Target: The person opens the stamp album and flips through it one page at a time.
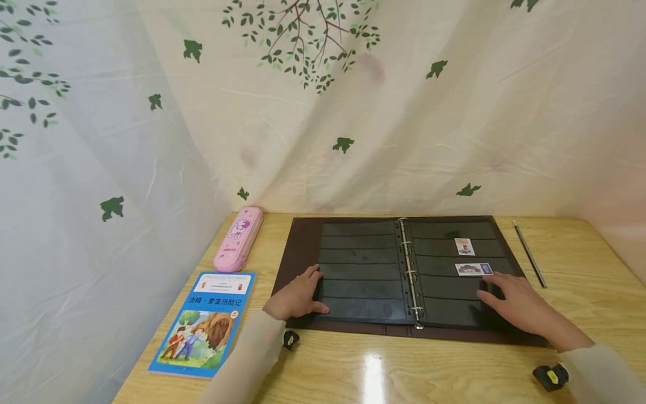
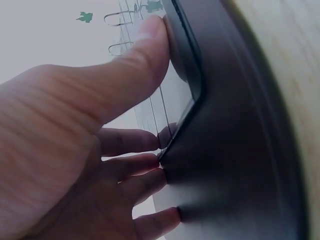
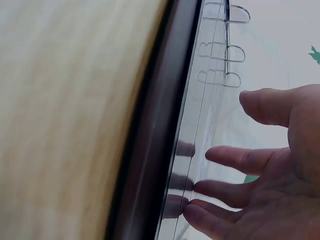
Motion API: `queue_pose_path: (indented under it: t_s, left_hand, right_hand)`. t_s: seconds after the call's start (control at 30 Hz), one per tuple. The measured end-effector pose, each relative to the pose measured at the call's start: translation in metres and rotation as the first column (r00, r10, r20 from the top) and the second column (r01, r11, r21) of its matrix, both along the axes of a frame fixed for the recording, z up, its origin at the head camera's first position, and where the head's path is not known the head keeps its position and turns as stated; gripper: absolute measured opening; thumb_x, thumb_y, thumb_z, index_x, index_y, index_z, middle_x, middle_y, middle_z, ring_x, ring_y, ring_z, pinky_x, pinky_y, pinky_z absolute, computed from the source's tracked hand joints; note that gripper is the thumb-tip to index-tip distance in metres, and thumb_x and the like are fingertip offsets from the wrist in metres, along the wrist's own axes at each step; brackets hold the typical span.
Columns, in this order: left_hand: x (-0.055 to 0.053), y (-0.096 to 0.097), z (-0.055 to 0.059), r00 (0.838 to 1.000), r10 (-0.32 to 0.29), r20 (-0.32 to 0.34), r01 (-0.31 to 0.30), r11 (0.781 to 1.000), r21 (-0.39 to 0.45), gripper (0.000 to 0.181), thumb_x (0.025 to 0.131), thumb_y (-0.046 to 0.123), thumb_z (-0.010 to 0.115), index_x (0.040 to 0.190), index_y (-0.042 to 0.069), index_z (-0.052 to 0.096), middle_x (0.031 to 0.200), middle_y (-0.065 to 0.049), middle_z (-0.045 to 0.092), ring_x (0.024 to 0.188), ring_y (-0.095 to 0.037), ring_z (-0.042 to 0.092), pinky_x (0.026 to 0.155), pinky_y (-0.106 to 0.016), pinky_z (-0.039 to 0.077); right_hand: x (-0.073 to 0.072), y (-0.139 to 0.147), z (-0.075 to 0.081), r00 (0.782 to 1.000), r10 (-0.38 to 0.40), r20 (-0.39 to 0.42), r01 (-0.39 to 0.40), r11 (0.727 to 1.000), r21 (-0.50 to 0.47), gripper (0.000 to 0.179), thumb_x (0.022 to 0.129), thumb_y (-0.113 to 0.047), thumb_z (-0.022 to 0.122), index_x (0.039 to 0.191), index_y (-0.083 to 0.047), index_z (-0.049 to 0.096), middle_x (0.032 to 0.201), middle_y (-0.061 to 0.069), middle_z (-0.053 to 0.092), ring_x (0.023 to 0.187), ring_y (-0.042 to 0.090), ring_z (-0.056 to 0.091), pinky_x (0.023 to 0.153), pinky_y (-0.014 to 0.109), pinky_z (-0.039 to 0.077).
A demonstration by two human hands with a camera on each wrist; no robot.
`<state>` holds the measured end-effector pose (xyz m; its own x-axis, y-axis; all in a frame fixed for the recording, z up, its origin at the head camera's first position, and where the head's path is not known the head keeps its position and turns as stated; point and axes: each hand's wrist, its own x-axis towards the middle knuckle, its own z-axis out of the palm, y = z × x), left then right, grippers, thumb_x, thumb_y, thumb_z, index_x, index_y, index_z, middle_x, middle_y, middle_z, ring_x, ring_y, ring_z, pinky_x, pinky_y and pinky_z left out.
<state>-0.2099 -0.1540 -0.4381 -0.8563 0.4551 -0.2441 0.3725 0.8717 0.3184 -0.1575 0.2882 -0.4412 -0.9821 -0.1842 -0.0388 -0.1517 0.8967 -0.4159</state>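
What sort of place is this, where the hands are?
Maybe a study or hobby corner: an open ring binder and a blue book with a cartoon cover lie on a wooden table.

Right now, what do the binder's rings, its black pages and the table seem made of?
Rings: metal, possibly steel, from the silvery shine.
Pages: probably smooth, glossy plastic, given mirror-like reflections in the wrist views.
Table: wood or wood-look laminate, glossy, showing grain and bright glare.

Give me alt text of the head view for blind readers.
A person's left hand and right hand rest at an open ring binder with two stamp-like pictures on its right page. A pink case and blue book lie left, a thin stick right.
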Motion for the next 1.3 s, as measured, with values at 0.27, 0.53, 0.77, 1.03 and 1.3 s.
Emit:
queue_pose_path:
  t_s: [0.27,0.53,0.77,1.03,1.3]
  left_hand:
    - [0.0,-0.001,0.001,1.0,-0.009,-0.009,0.009,1.0,-0.003,0.083,0.081,0.041,0.072,0.142,-0.003,0.035,0.152,-0.018,0.02,0.134,-0.032,0.032,0.106,-0.048,0.028]
    - [0.001,0.0,0.002,1.0,-0.006,-0.007,0.006,1.0,0.003,0.084,0.082,0.041,0.072,0.143,-0.002,0.035,0.152,-0.018,0.02,0.134,-0.033,0.032,0.105,-0.048,0.028]
    - [0.002,0.0,0.003,1.0,-0.008,-0.004,0.008,1.0,0.011,0.084,0.082,0.04,0.072,0.143,-0.003,0.035,0.152,-0.018,0.02,0.134,-0.034,0.032,0.105,-0.049,0.029]
    - [0.001,-0.001,0.001,1.0,-0.004,-0.004,0.004,1.0,-0.003,0.084,0.081,0.041,0.072,0.143,-0.002,0.034,0.153,-0.017,0.019,0.135,-0.032,0.031,0.106,-0.048,0.028]
    - [0.001,0.0,0.001,1.0,-0.001,0.0,0.001,1.0,-0.002,0.085,0.081,0.041,0.072,0.144,-0.001,0.034,0.153,-0.016,0.019,0.136,-0.032,0.029,0.106,-0.048,0.027]
  right_hand:
    - [0.007,0.007,0.003,0.998,-0.056,0.022,0.055,0.998,0.036,0.07,0.096,-0.044,0.05,0.124,0.02,0.047,0.125,0.045,0.039,0.112,0.063,0.033,0.087,0.07,0.027]
    - [0.006,0.009,0.002,0.995,-0.101,0.022,0.099,0.993,0.063,0.065,0.095,-0.037,0.053,0.12,0.022,0.047,0.121,0.045,0.042,0.11,0.063,0.035,0.089,0.069,0.025]
    - [0.006,0.011,0.003,0.993,-0.112,0.022,0.11,0.992,0.067,0.066,0.095,-0.037,0.053,0.121,0.023,0.045,0.122,0.045,0.041,0.111,0.062,0.035,0.089,0.069,0.026]
    - [0.006,0.012,0.006,0.988,-0.151,0.031,0.148,0.985,0.085,0.064,0.095,-0.036,0.053,0.118,0.024,0.047,0.116,0.045,0.046,0.107,0.061,0.04,0.087,0.067,0.028]
    - [0.006,0.013,0.008,0.984,-0.171,0.048,0.167,0.982,0.085,0.066,0.095,-0.038,0.051,0.118,0.024,0.046,0.115,0.045,0.046,0.106,0.061,0.039,0.087,0.067,0.028]
